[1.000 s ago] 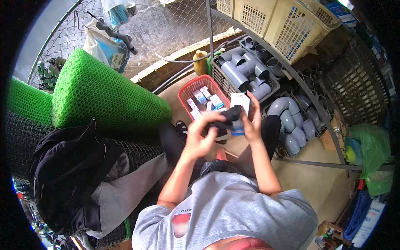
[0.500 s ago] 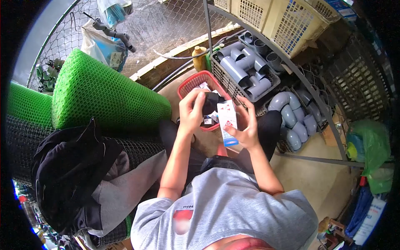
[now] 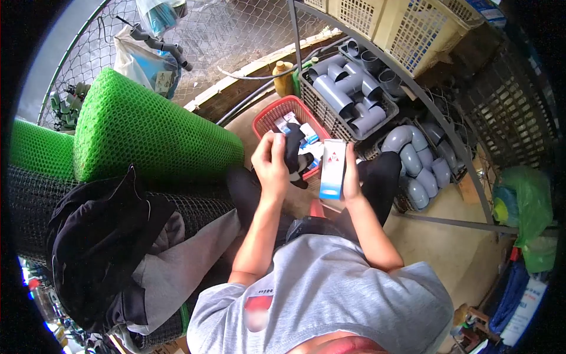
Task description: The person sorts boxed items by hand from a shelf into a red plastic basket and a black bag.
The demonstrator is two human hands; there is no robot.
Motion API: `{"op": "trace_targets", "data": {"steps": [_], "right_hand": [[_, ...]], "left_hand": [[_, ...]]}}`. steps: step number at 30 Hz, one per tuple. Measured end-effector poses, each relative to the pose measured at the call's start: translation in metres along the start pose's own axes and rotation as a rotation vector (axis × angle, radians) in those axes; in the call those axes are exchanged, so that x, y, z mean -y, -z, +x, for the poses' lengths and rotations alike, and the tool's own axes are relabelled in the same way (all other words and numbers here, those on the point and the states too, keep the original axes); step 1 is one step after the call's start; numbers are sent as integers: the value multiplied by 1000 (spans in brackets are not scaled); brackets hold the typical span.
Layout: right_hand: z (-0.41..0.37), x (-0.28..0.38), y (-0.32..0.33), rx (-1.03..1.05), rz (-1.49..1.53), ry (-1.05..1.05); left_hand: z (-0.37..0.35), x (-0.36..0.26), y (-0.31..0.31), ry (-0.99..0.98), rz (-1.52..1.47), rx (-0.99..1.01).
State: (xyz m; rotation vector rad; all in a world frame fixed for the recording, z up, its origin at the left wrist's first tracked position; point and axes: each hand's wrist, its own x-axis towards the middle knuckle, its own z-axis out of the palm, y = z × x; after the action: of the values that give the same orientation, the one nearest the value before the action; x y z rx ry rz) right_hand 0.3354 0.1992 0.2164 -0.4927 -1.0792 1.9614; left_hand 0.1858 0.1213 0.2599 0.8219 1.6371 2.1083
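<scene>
My left hand (image 3: 271, 162) is closed around a black plastic fitting (image 3: 292, 150), whose exact kind I cannot make out. Its lower end points toward my right hand (image 3: 351, 177), which grips a slim white-and-blue carton (image 3: 333, 171) with red triangular marks. The carton stands nearly upright, its front turned toward me. Beneath both hands sits a red plastic basket (image 3: 258, 125) with several small white-and-blue boxes (image 3: 308, 133) in it, partly covered by the black fitting and the carton.
Rolls of green mesh (image 3: 153, 127) lie at left beside a dark jacket (image 3: 97, 253). On the right, a metal rack frame (image 3: 430, 109) stands near a crate of grey pipe tees (image 3: 333, 94) and a pile of grey elbows (image 3: 415, 168). A yellow bottle (image 3: 283, 79) stands behind the basket.
The carton has turned more upright and shifted slightly right, away from the black fitting. My left hand has tilted the fitting downward, and more boxes in the basket now show.
</scene>
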Motion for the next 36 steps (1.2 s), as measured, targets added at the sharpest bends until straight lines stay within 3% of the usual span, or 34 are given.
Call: {"op": "trace_targets", "data": {"steps": [2,3,4,7,9,11,12,14,15,16,18,19,20,24,25,26,28,29,31,32,34,35,36], "right_hand": [[4,-2,1,-56,186,-345],[3,-12,8,-68,119,-231],[-3,-40,25,-42,363,-217],[-1,-23,15,-200,169,-336],[6,-31,32,-181,349,-295],[16,-27,51,-121,-1,-217],[14,-8,38,-174,-39,-226],[21,-13,44,-190,183,-287],[18,-8,41,-27,383,-372],[15,-9,32,-27,381,-371],[9,-12,12,-93,541,-440],[6,-14,10,51,433,-373],[6,-18,13,106,486,-415],[4,-55,40,-186,669,-303],[12,-57,54,-38,646,-239],[16,-51,65,-44,653,-229],[21,-31,75,253,603,-168],[13,-11,63,-73,409,-209],[16,-17,75,-162,280,-144],[12,-15,75,-158,266,-148],[10,-24,73,-186,160,-89],[12,-34,76,-202,160,-130],[17,-46,75,-95,454,-296]], "left_hand": [[-11,-8,-4,-397,297,285],[-17,-13,-13,-467,445,400],[-22,-15,-21,-536,594,510],[-34,5,-14,-404,578,609],[-38,15,-3,-360,533,708],[-45,18,12,-319,513,863],[-38,17,22,-321,514,868],[-16,15,37,-122,223,882],[-12,15,32,-131,114,667],[-8,15,26,-138,6,449],[5,12,1,-80,-453,205],[7,4,-14,-112,-557,170],[9,-4,-22,-177,-342,184],[2,1,-25,-511,599,756],[-6,10,-27,-585,640,714],[-15,13,-22,-589,639,727],[-27,14,-13,-449,492,915],[-28,12,-7,-448,496,927],[-26,10,3,-192,439,1028],[-25,11,1,-186,442,1037],[-17,14,-8,-243,322,543],[-12,12,-15,-267,308,419],[-10,9,-25,-287,289,400]]}}
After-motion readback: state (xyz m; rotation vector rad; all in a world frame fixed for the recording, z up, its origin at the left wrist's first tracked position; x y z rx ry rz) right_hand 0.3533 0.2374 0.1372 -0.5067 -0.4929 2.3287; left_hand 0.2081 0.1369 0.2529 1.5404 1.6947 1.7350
